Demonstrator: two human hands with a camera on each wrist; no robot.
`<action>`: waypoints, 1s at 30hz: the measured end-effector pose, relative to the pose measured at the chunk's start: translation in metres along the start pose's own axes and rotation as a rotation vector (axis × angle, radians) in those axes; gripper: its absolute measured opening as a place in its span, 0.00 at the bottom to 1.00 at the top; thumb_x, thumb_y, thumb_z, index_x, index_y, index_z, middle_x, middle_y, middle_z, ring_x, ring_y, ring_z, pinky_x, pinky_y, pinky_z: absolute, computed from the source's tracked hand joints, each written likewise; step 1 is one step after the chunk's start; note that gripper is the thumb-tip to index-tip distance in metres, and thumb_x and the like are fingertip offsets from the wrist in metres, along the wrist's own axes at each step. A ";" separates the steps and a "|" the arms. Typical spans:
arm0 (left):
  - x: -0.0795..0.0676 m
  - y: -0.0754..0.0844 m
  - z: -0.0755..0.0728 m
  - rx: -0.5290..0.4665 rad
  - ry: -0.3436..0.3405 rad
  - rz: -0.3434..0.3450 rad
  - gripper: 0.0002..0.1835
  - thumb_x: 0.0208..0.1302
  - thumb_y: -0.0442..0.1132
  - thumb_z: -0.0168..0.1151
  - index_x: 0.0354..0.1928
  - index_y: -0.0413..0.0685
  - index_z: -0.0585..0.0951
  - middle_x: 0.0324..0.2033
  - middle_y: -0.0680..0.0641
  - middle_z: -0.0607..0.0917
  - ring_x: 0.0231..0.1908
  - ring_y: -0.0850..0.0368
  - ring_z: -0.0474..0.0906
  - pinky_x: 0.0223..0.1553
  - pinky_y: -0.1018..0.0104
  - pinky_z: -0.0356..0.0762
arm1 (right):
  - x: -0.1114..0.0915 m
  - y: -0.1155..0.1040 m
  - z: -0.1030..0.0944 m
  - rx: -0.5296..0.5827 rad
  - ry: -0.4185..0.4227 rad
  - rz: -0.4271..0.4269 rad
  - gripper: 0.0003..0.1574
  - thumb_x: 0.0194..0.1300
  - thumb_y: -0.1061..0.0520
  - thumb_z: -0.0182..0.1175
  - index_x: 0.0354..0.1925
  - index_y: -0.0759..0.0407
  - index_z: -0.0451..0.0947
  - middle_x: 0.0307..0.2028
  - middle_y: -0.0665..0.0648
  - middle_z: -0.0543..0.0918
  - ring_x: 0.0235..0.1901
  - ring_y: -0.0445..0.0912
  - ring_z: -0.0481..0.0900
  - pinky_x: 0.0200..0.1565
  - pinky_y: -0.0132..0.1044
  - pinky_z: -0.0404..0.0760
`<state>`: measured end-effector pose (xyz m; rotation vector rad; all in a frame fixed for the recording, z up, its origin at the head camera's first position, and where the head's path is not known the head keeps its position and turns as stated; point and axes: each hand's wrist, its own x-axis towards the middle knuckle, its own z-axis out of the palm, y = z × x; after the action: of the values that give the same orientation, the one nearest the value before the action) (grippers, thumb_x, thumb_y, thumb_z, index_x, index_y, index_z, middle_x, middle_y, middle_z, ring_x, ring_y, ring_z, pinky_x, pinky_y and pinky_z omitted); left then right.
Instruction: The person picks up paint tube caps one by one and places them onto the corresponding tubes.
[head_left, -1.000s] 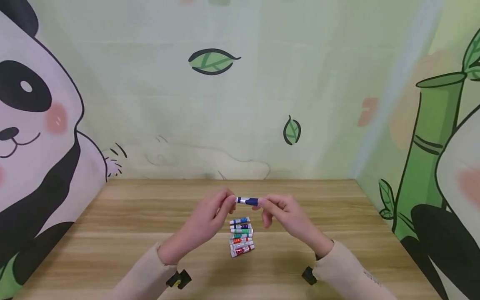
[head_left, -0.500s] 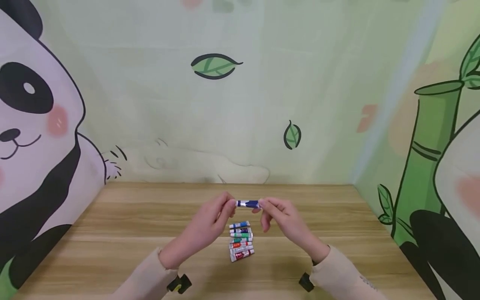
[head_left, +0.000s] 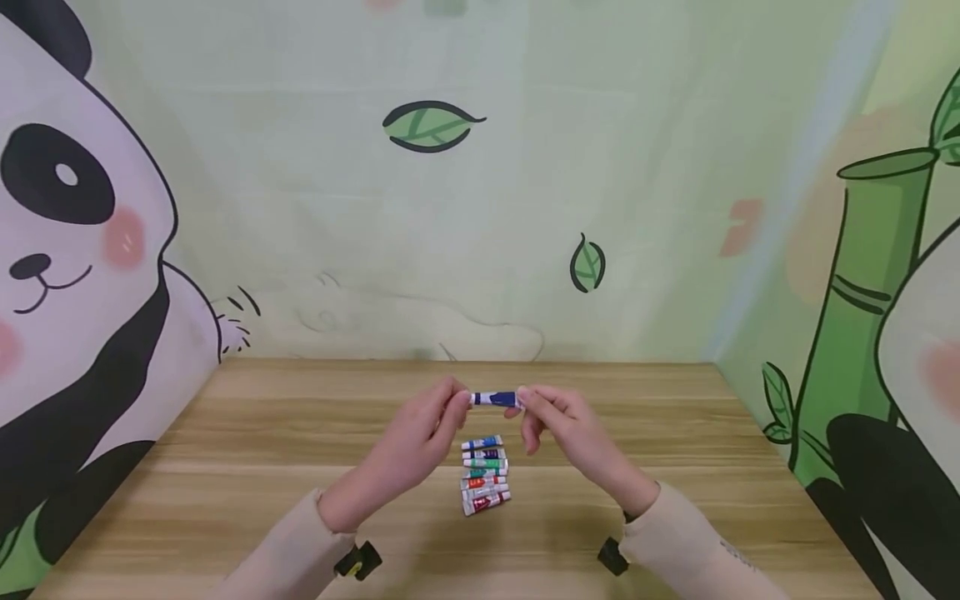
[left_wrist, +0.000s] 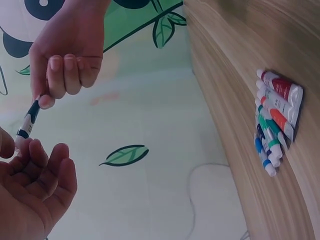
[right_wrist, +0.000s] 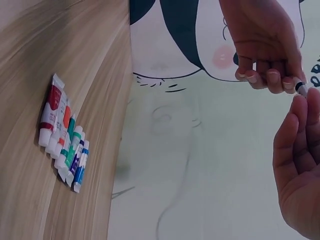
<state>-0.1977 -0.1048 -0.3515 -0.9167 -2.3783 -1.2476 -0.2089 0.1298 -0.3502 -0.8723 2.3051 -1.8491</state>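
A dark blue and silver paint tube (head_left: 495, 399) is held level above the table between both hands. My left hand (head_left: 422, 425) pinches its white-capped end between thumb and forefinger. At the other end, my right hand (head_left: 570, 425) pinches the tube's flat tail. In the left wrist view the paint tube (left_wrist: 28, 120) runs slantwise from one hand to the other. Below the hands, several paint tubes lie in a close row on the table, from a blue tube (head_left: 482, 442) at the far end to a dark red tube (head_left: 486, 502) at the near end.
The wooden table (head_left: 300, 467) carries the row of tubes near its middle. Behind it stands a pale green backdrop (head_left: 322, 183) with leaves, and pandas printed at both sides. Black wrist mounts (head_left: 358, 561) sit under the sleeves.
Both hands keep their hold on the blue tube, which turns slightly so its silver and blue faces shift. The head view tilts a little; the row of tubes stays put.
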 end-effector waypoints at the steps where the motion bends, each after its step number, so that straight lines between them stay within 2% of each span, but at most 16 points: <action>1: 0.000 0.000 0.000 -0.008 -0.004 -0.013 0.12 0.81 0.42 0.47 0.37 0.48 0.75 0.22 0.56 0.70 0.20 0.63 0.64 0.19 0.68 0.67 | 0.000 0.000 0.000 -0.006 0.008 0.003 0.23 0.82 0.52 0.46 0.41 0.66 0.81 0.18 0.56 0.77 0.21 0.48 0.77 0.33 0.39 0.79; 7: 0.003 0.002 0.000 -0.062 -0.024 -0.072 0.12 0.81 0.45 0.47 0.39 0.50 0.75 0.21 0.55 0.71 0.18 0.63 0.65 0.18 0.68 0.67 | 0.000 -0.002 -0.002 -0.068 0.061 0.003 0.22 0.81 0.52 0.48 0.44 0.65 0.83 0.21 0.57 0.78 0.22 0.46 0.76 0.31 0.39 0.81; 12: 0.003 0.003 0.001 -0.072 -0.055 -0.105 0.09 0.80 0.45 0.49 0.41 0.51 0.75 0.21 0.55 0.71 0.19 0.63 0.66 0.18 0.68 0.67 | -0.001 -0.004 -0.002 -0.062 0.081 0.014 0.21 0.80 0.52 0.49 0.44 0.65 0.84 0.22 0.58 0.79 0.23 0.46 0.76 0.30 0.38 0.81; 17: 0.005 0.004 0.000 -0.108 -0.056 -0.096 0.12 0.82 0.46 0.45 0.39 0.51 0.74 0.20 0.54 0.69 0.17 0.63 0.63 0.17 0.69 0.64 | 0.000 -0.009 -0.003 -0.095 0.089 0.000 0.19 0.80 0.52 0.51 0.44 0.64 0.83 0.24 0.60 0.81 0.24 0.46 0.77 0.30 0.39 0.82; 21: 0.007 0.003 0.000 -0.106 -0.038 -0.085 0.14 0.82 0.46 0.43 0.37 0.49 0.73 0.22 0.53 0.71 0.18 0.63 0.62 0.18 0.69 0.64 | -0.001 -0.011 -0.007 -0.149 0.103 -0.022 0.14 0.76 0.55 0.57 0.53 0.60 0.82 0.34 0.63 0.84 0.27 0.50 0.80 0.33 0.39 0.83; 24: 0.006 0.002 -0.001 -0.102 -0.032 -0.095 0.15 0.83 0.46 0.42 0.36 0.49 0.73 0.24 0.53 0.73 0.19 0.61 0.64 0.19 0.68 0.66 | -0.003 -0.014 -0.010 -0.196 0.093 -0.042 0.18 0.73 0.56 0.62 0.59 0.56 0.80 0.38 0.59 0.85 0.30 0.52 0.82 0.35 0.39 0.83; 30: 0.005 0.003 -0.002 -0.126 -0.041 -0.128 0.15 0.83 0.46 0.42 0.38 0.48 0.73 0.26 0.52 0.76 0.23 0.56 0.67 0.23 0.65 0.70 | -0.006 -0.016 -0.012 -0.282 0.087 -0.076 0.17 0.69 0.54 0.66 0.55 0.51 0.83 0.35 0.49 0.86 0.31 0.47 0.81 0.30 0.35 0.77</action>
<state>-0.1995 -0.1026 -0.3456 -0.8452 -2.4478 -1.4540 -0.2019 0.1415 -0.3340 -0.9382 2.6693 -1.6435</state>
